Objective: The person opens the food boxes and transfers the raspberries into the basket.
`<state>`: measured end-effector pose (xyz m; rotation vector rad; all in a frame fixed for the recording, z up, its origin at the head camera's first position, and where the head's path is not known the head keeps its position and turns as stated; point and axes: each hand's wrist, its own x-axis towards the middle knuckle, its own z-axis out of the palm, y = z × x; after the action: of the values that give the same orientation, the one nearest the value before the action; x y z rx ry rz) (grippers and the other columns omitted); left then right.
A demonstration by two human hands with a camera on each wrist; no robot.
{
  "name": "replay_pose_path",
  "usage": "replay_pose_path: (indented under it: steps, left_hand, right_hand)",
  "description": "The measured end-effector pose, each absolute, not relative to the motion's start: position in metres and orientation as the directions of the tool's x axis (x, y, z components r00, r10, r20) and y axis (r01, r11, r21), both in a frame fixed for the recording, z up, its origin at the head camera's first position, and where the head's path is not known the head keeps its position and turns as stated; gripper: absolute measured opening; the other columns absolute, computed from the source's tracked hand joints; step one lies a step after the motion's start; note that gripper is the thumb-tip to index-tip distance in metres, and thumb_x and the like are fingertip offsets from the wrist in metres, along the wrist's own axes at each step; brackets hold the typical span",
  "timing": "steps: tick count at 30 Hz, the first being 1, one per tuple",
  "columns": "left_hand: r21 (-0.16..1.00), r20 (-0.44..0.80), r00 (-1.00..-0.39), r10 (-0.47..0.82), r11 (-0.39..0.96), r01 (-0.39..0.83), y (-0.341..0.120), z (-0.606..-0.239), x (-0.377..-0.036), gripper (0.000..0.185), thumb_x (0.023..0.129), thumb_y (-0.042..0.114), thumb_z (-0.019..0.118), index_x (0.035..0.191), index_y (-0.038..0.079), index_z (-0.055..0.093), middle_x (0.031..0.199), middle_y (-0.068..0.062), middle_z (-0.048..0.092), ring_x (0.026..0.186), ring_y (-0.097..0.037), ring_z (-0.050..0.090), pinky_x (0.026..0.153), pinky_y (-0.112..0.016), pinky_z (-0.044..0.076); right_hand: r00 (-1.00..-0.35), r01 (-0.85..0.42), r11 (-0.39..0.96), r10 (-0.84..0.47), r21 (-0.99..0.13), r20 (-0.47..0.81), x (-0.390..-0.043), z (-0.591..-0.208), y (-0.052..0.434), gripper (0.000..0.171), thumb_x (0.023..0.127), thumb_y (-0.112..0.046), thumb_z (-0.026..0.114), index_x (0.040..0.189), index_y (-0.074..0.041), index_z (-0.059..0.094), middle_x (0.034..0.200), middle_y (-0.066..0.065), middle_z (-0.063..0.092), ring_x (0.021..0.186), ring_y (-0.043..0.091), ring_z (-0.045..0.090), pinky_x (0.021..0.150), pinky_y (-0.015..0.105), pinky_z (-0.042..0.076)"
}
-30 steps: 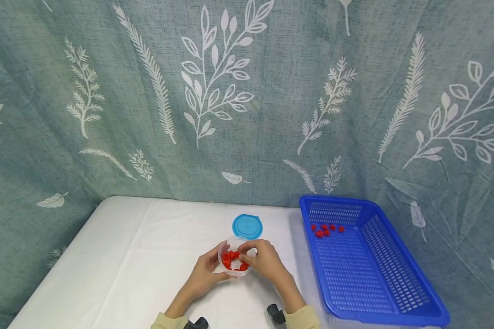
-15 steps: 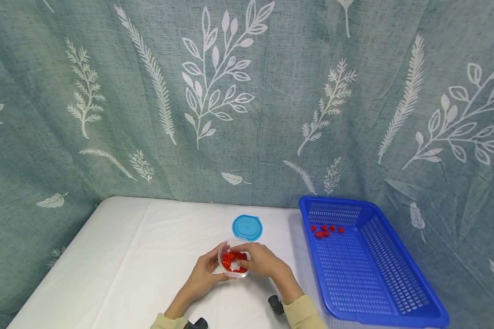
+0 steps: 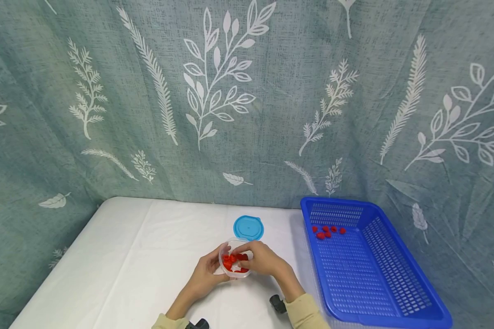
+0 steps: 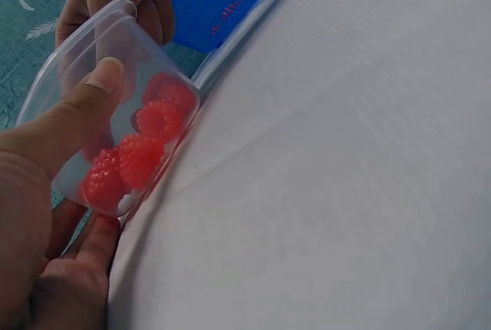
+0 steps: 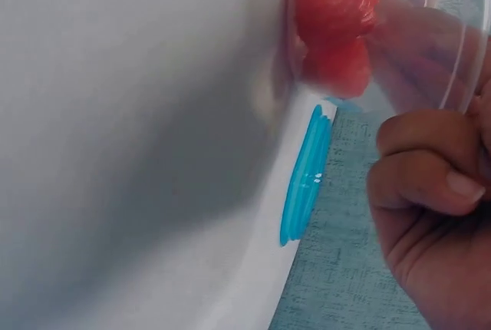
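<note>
The right hand (image 3: 260, 260) has slid left across the mouth of the small clear plastic tub (image 3: 234, 265), fingers now reaching in over the red raspberries (image 3: 232, 262); a second ago it sat at the tub's right rim.

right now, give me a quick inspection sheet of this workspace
surface: white table, covered with a cloth.
job's things: clear container with red raspberries; blue lid lies off, behind it.
clutter: blue basket at the right holds a few raspberries in its far corner.
grippers: left hand grips the container's side, thumb on the rim; right hand has its fingers at the container's opening, whether it pinches a berry cannot be told.
cables: nothing seen.
surroundings: green leaf-print curtain behind the table.
</note>
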<state>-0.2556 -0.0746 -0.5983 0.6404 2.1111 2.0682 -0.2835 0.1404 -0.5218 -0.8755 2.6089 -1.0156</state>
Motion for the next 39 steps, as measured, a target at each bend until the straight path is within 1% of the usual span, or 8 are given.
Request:
replay_pose_path:
  steps: [6, 9, 12, 14, 18, 24, 30, 39]
  left_hand:
    - [0.977, 0.204, -0.905, 0.374, -0.021, 0.211, -0.075, -0.598, -0.256, 0.091, 0.082, 0.006, 0.084, 0.158, 0.006, 0.035, 0.156, -0.018, 0.045, 0.147, -0.032, 0.040, 0.118, -0.026, 0.035]
    - [0.978, 0.198, -0.907, 0.371, -0.015, 0.207, -0.075, -0.598, -0.256, 0.091, 0.082, 0.006, 0.084, 0.158, 0.006, 0.035, 0.156, -0.019, 0.044, 0.148, -0.032, 0.039, 0.119, -0.027, 0.035]
    - [0.979, 0.194, -0.909, 0.370, -0.015, 0.203, -0.074, -0.597, -0.256, 0.091, 0.081, 0.006, 0.084, 0.158, 0.005, 0.034, 0.156, -0.020, 0.044, 0.148, -0.033, 0.039, 0.119, -0.028, 0.034]
    - [0.979, 0.192, -0.909, 0.369, -0.012, 0.202, -0.074, -0.597, -0.256, 0.091, 0.081, 0.005, 0.084, 0.158, 0.005, 0.034, 0.156, -0.021, 0.045, 0.148, -0.033, 0.039, 0.119, -0.029, 0.034]
    - [0.980, 0.192, -0.910, 0.366, -0.017, 0.200, -0.075, -0.597, -0.256, 0.091, 0.081, 0.004, 0.084, 0.158, 0.004, 0.034, 0.156, -0.021, 0.045, 0.148, -0.033, 0.039, 0.119, -0.028, 0.034]
    - [0.979, 0.197, -0.910, 0.365, -0.024, 0.202, -0.075, -0.596, -0.255, 0.093, 0.081, 0.006, 0.085, 0.157, 0.002, 0.033, 0.156, -0.022, 0.044, 0.148, -0.033, 0.039, 0.119, -0.028, 0.035]
    - [0.977, 0.204, -0.911, 0.359, -0.012, 0.214, -0.075, -0.596, -0.255, 0.093, 0.079, 0.008, 0.087, 0.157, 0.004, 0.035, 0.155, -0.021, 0.045, 0.147, -0.031, 0.040, 0.119, -0.031, 0.035]
    - [0.975, 0.210, -0.909, 0.359, -0.011, 0.220, -0.074, -0.595, -0.254, 0.093, 0.080, 0.007, 0.086, 0.157, 0.001, 0.034, 0.155, -0.022, 0.045, 0.147, -0.033, 0.040, 0.119, -0.034, 0.035]
  right_hand:
    - [-0.805, -0.436, 0.565, -0.593, -0.701, 0.023, -0.286, -0.523, 0.142, 0.029, 0.088, -0.001, 0.076, 0.117, -0.003, 0.074, 0.117, 0.009, 0.074, 0.111, 0.024, 0.065, 0.095, 0.047, 0.059]
    - [-0.815, -0.436, 0.618, -0.580, -0.654, -0.005, -0.284, -0.520, 0.140, 0.030, 0.088, -0.004, 0.077, 0.117, -0.004, 0.075, 0.114, 0.008, 0.074, 0.104, 0.022, 0.065, 0.085, 0.038, 0.060]
    - [-0.825, -0.429, 0.666, -0.564, -0.611, -0.037, -0.282, -0.515, 0.137, 0.024, 0.087, -0.005, 0.078, 0.111, -0.006, 0.078, 0.107, 0.004, 0.074, 0.096, 0.019, 0.064, 0.074, 0.029, 0.057]
    - [-0.834, -0.417, 0.695, -0.548, -0.586, -0.057, -0.280, -0.513, 0.135, 0.021, 0.087, -0.007, 0.079, 0.107, -0.008, 0.079, 0.103, 0.001, 0.074, 0.094, 0.018, 0.065, 0.072, 0.026, 0.055]
    - [-0.845, -0.402, 0.720, -0.529, -0.566, -0.074, -0.279, -0.510, 0.133, 0.020, 0.085, -0.008, 0.080, 0.105, -0.010, 0.078, 0.099, -0.001, 0.075, 0.088, 0.014, 0.064, 0.071, 0.027, 0.055]
    - [-0.844, -0.403, 0.719, -0.532, -0.567, -0.075, -0.279, -0.511, 0.132, 0.019, 0.081, -0.007, 0.082, 0.093, -0.016, 0.070, 0.088, -0.007, 0.067, 0.073, 0.008, 0.053, 0.064, 0.025, 0.047]
    - [-0.830, -0.400, 0.668, -0.554, -0.628, -0.060, -0.282, -0.514, 0.135, 0.022, 0.079, -0.004, 0.083, 0.091, -0.016, 0.068, 0.090, -0.006, 0.068, 0.082, 0.016, 0.060, 0.067, 0.025, 0.048]
    - [-0.828, -0.404, 0.656, -0.558, -0.637, -0.050, -0.283, -0.516, 0.138, 0.019, 0.087, -0.009, 0.080, 0.106, -0.011, 0.079, 0.104, -0.001, 0.076, 0.098, 0.018, 0.066, 0.076, 0.024, 0.055]
